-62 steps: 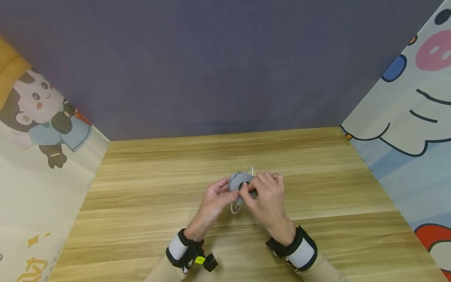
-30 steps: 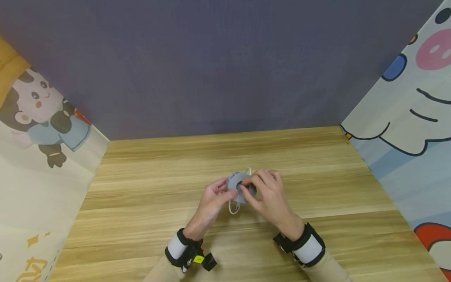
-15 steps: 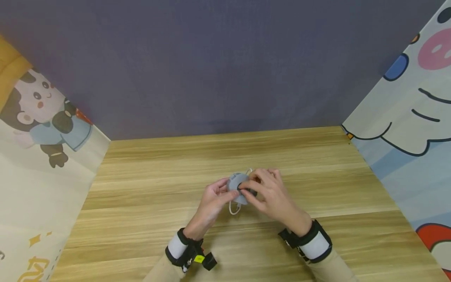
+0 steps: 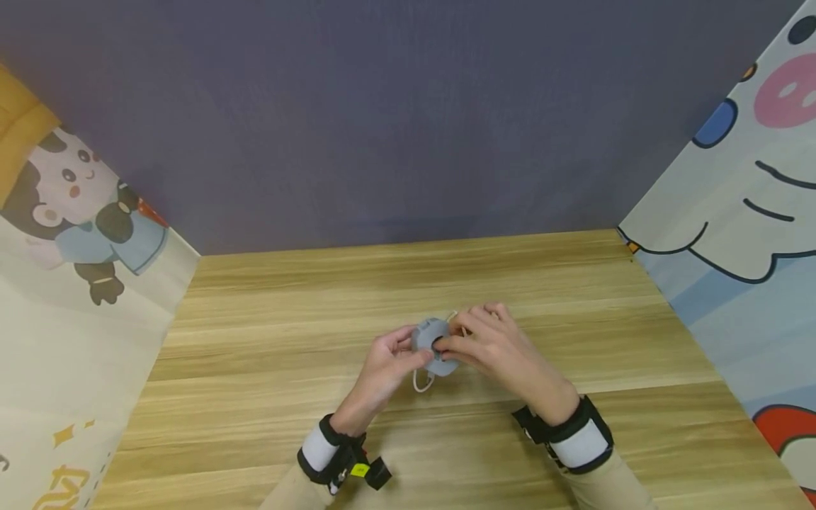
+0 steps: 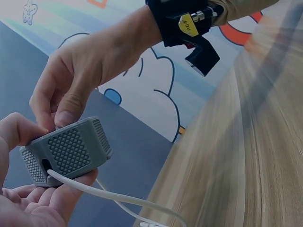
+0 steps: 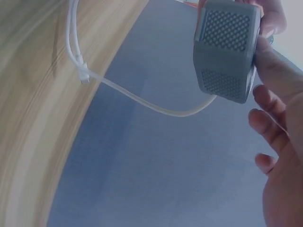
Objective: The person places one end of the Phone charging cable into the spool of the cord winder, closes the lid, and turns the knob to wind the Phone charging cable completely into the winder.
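Observation:
A grey, many-sided cable winder [image 4: 430, 331] with diamond-textured sides is held above the table in the head view. My left hand [image 4: 389, 365] grips its left edge, thumb on the upper face. The thumb and index finger of my right hand [image 4: 500, 350] pinch at the dark round middle of that face; what they pinch is mostly hidden. In the left wrist view, a white cable [image 5: 113, 195] comes out of a dark slot in the winder [image 5: 70, 150]. The right wrist view has the cable hanging in a loop with a white plug [image 6: 84, 74] near its end.
A wood-grain table [image 4: 268, 304] lies beneath both hands. Behind it rises a dark grey-blue panel [image 4: 395, 127]. Side panels with cartoon prints stand left [image 4: 38, 340] and right [image 4: 707, 205]. Both wrists wear black-and-white straps with cameras.
My right wrist has swung right while its fingers stay at the winder's middle, changing their angle there. The left hand keeps its grip; the winder has tilted slightly and sits a little lower.

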The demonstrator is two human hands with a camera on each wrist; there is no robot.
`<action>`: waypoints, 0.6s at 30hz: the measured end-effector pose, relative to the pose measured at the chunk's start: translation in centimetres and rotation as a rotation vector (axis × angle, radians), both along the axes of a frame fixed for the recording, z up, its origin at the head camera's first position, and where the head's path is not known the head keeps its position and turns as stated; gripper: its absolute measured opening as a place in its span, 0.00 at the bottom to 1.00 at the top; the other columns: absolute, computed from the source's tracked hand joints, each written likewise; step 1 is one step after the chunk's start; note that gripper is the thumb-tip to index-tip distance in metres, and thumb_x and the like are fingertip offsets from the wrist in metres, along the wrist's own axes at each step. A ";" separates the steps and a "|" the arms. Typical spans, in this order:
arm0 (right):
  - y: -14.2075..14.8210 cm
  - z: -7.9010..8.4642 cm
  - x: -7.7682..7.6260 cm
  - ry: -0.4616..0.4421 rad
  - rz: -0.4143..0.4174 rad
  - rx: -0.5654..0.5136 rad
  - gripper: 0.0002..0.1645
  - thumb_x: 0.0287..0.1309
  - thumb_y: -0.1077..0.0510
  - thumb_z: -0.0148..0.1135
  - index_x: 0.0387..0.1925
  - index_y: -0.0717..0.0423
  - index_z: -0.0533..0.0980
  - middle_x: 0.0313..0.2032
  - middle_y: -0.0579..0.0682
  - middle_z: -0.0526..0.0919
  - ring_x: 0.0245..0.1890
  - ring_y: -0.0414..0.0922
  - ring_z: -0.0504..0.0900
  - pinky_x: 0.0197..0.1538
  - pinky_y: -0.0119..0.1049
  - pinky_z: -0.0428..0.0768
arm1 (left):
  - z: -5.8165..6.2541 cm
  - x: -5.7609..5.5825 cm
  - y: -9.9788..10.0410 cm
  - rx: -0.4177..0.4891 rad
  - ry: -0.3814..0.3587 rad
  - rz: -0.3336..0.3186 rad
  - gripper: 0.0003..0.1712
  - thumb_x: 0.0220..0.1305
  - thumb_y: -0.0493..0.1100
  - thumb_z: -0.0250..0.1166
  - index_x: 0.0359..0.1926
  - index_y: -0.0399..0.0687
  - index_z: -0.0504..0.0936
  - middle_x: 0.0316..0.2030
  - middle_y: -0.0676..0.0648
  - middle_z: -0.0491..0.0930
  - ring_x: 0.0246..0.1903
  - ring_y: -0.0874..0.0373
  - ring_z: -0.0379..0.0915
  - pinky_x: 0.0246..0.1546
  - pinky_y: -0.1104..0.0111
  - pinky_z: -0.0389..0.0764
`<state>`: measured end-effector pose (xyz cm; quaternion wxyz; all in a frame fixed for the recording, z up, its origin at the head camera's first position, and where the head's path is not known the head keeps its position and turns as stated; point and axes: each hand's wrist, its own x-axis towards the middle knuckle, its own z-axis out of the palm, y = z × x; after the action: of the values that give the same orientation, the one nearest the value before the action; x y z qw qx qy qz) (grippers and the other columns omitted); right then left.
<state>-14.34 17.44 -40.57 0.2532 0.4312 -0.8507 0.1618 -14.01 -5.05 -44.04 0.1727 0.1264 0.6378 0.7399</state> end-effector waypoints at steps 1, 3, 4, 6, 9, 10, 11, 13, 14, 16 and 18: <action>0.0 0.1 0.0 0.019 -0.002 0.016 0.12 0.57 0.48 0.70 0.43 0.42 0.88 0.40 0.41 0.81 0.38 0.42 0.77 0.45 0.41 0.68 | 0.0 0.0 0.0 -0.002 0.003 -0.002 0.32 0.65 0.33 0.64 0.68 0.25 0.69 0.59 0.27 0.79 0.52 0.50 0.85 0.52 0.68 0.85; 0.0 0.2 0.1 0.057 -0.005 0.048 0.13 0.56 0.47 0.71 0.43 0.42 0.88 0.39 0.41 0.82 0.38 0.41 0.77 0.43 0.40 0.68 | 0.0 0.1 0.0 -0.004 0.005 -0.005 0.32 0.65 0.33 0.64 0.68 0.25 0.70 0.59 0.28 0.79 0.52 0.50 0.85 0.52 0.67 0.86; 0.0 0.3 0.1 0.073 -0.007 0.062 0.12 0.55 0.47 0.71 0.42 0.42 0.88 0.39 0.41 0.82 0.38 0.42 0.77 0.43 0.39 0.68 | 0.0 0.1 0.0 -0.006 0.006 -0.006 0.32 0.65 0.33 0.64 0.68 0.25 0.70 0.59 0.27 0.79 0.52 0.50 0.85 0.52 0.67 0.86; 0.0 0.4 0.2 0.090 -0.016 0.088 0.12 0.56 0.46 0.71 0.42 0.41 0.88 0.38 0.41 0.82 0.39 0.42 0.77 0.42 0.39 0.68 | 0.0 0.1 0.0 -0.010 0.004 -0.009 0.32 0.65 0.33 0.64 0.68 0.25 0.70 0.59 0.27 0.79 0.51 0.50 0.85 0.52 0.67 0.86; 0.0 0.4 0.2 0.110 -0.022 0.093 0.11 0.58 0.45 0.69 0.41 0.41 0.88 0.37 0.41 0.82 0.38 0.42 0.77 0.42 0.39 0.70 | 0.0 0.1 0.0 -0.020 -0.003 -0.009 0.32 0.65 0.33 0.64 0.68 0.25 0.70 0.59 0.27 0.79 0.52 0.48 0.85 0.53 0.67 0.86; 0.0 0.3 0.2 0.118 -0.023 0.089 0.11 0.58 0.45 0.68 0.41 0.41 0.88 0.37 0.41 0.82 0.38 0.42 0.76 0.41 0.39 0.70 | 0.1 0.1 0.0 -0.022 -0.004 -0.009 0.32 0.65 0.33 0.64 0.68 0.25 0.69 0.59 0.27 0.79 0.52 0.47 0.85 0.53 0.67 0.86; 0.0 0.3 0.2 0.126 -0.025 0.081 0.12 0.59 0.44 0.67 0.41 0.41 0.88 0.36 0.41 0.81 0.37 0.41 0.76 0.41 0.39 0.70 | 0.1 0.2 0.0 -0.026 -0.001 -0.011 0.32 0.65 0.33 0.64 0.68 0.25 0.69 0.59 0.27 0.79 0.53 0.46 0.84 0.53 0.67 0.86; 0.0 0.1 0.1 0.144 -0.027 0.060 0.12 0.61 0.43 0.66 0.41 0.41 0.88 0.34 0.40 0.81 0.35 0.41 0.75 0.41 0.39 0.71 | 0.1 0.2 -0.1 -0.028 -0.003 -0.012 0.32 0.65 0.33 0.64 0.69 0.26 0.69 0.59 0.27 0.79 0.53 0.45 0.84 0.53 0.66 0.86; 0.0 0.1 0.1 0.150 -0.027 0.048 0.13 0.61 0.43 0.66 0.40 0.41 0.88 0.34 0.40 0.81 0.34 0.41 0.75 0.41 0.39 0.72 | 0.1 0.2 -0.1 -0.029 -0.003 -0.012 0.33 0.65 0.33 0.64 0.69 0.26 0.69 0.59 0.27 0.79 0.53 0.45 0.84 0.53 0.66 0.86; 0.0 0.0 0.1 0.156 -0.030 0.028 0.13 0.62 0.42 0.65 0.40 0.42 0.88 0.33 0.41 0.81 0.33 0.40 0.75 0.41 0.39 0.73 | 0.1 0.1 -0.1 -0.027 -0.005 -0.015 0.33 0.66 0.33 0.64 0.69 0.26 0.68 0.60 0.27 0.78 0.53 0.45 0.84 0.53 0.66 0.85; 0.0 -0.1 0.1 0.163 -0.037 0.018 0.14 0.64 0.41 0.63 0.39 0.42 0.88 0.32 0.41 0.81 0.33 0.41 0.75 0.41 0.39 0.73 | 0.1 0.1 0.0 -0.025 -0.009 -0.017 0.33 0.66 0.33 0.64 0.70 0.26 0.68 0.60 0.27 0.79 0.53 0.46 0.84 0.53 0.67 0.85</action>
<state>-14.22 17.46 -40.65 0.3209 0.4295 -0.8364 0.1138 -13.92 -5.10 -43.99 0.1831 0.1264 0.6451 0.7310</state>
